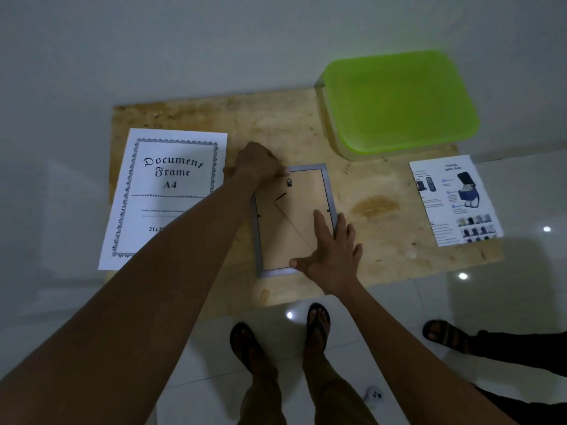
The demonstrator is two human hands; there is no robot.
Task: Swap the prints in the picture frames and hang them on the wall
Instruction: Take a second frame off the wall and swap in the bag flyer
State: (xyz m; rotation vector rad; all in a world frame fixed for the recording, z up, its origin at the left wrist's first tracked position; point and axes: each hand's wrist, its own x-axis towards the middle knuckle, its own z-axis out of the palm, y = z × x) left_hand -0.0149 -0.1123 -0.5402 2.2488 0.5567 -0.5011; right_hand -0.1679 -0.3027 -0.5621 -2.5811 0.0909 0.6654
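left hand (260,163) curled, right hand (333,257) flat

The left forearm (171,271) crosses the lower right of the Document Frame A4 sheet (171,167) and cuts its size line off after "21x2". The left hand (260,164) covers the far left corner of the picture frame (306,191), so its fingers' hold there is hidden. The right hand (331,256) hides the near right corner. The small print on the travel shoe bag leaflet (454,200) is unreadable. A second person's sandalled foot (441,332) runs off the right edge.

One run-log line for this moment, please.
picture frame: face down on table | left hand: holds top corner | right hand: flat on backing
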